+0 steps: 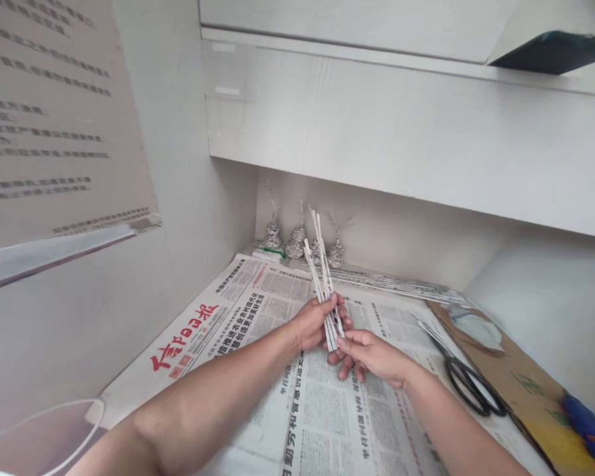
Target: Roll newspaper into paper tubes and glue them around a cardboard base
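Observation:
Several thin rolled newspaper sticks [318,271] stand in a loose bundle above the newspaper sheets [258,311]. My left hand [320,322] wraps round the bundle near its lower part, thumb across the front. Close to the bottom ends, my right hand [367,357] pinches the sticks between thumb and forefinger, its other fingers curled below. The upper ends of the sticks fan slightly apart and point away from me.
Several woven paper gourd shapes [296,243] stand at the back wall. Long paper sticks [401,284] lie along the rear edge. Black-handled scissors [469,383] rest at the right beside cardboard [515,377]. A white cabinet [377,125] overhangs the back; a printed sheet [54,132] hangs left.

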Motion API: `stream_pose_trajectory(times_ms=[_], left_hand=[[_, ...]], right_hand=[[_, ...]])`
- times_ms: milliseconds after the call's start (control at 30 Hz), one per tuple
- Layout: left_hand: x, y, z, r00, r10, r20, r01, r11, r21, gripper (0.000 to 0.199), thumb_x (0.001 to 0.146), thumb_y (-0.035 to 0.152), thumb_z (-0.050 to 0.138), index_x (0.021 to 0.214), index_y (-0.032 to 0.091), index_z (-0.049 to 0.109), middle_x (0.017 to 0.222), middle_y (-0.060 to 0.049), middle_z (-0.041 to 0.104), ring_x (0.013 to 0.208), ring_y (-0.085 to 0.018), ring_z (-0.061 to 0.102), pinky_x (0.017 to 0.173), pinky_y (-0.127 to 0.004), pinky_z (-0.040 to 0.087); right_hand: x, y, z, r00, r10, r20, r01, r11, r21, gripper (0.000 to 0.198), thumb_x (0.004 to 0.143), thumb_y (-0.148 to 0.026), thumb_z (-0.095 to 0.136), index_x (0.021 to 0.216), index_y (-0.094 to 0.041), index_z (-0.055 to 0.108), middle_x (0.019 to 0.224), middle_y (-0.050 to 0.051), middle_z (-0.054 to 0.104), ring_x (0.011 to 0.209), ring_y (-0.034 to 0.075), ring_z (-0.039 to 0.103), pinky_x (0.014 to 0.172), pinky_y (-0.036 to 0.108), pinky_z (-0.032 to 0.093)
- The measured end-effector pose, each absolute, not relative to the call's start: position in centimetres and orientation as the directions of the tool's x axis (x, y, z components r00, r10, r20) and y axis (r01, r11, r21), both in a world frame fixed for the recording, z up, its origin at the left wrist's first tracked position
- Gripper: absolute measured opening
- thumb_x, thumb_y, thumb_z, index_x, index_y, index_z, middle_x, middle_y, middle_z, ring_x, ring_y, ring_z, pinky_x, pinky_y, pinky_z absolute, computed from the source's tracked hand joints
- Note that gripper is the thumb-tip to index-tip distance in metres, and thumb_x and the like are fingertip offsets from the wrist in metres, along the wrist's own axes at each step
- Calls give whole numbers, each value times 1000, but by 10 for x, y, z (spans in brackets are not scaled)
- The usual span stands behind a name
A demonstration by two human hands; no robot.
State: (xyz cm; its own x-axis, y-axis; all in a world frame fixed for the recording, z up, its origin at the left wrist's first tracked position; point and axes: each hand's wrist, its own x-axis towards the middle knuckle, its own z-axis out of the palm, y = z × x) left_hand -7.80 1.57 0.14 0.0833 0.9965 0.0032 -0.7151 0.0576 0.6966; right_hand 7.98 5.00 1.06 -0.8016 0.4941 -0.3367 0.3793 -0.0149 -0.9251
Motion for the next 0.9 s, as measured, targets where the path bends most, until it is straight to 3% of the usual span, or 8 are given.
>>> stream_pose_trajectory(times_ms=[367, 600, 733, 900], left_hand=[[-72, 15, 4, -33, 999, -29, -727, -4, 686, 23, 81, 36, 59, 85, 14, 54, 70, -2, 57, 65, -16, 63, 65, -30, 52], [-73, 13, 4, 15, 1000, -8, -716, 16, 698, 22, 84, 36, 56, 87, 14, 54, 75, -5, 60, 73, -18, 65, 69, -32, 53], [-72, 13, 4, 7, 1000, 2, -725, 3, 689, 21, 84, 34, 57, 86, 14, 54, 74, -4, 60, 70, -17, 65, 75, -34, 53], [-69, 14, 1, -53, 999, 6, -712, -42, 701, 22, 82, 34, 59, 91, 15, 54, 73, -3, 60, 67, -17, 64, 71, -35, 53]], right_hand=[[77, 56, -11, -795, 542, -270, 314, -12, -949, 40, 78, -51, 59, 89, -12, 62, 77, 6, 65, 61, 14, 65, 39, 17, 39], [79, 50, -8, -777, 593, -213, 318, 78, -945, 40, 78, -50, 58, 90, -12, 66, 66, 6, 67, 56, 14, 62, 44, 22, 43], [78, 48, -9, -778, 601, -182, 260, 44, -965, 38, 77, -48, 61, 84, -11, 66, 64, 6, 67, 59, 16, 63, 48, 23, 45], [77, 47, -14, -778, 608, -161, 243, 55, -968, 39, 77, -48, 60, 85, -11, 66, 61, 5, 66, 55, 14, 62, 50, 24, 46]])
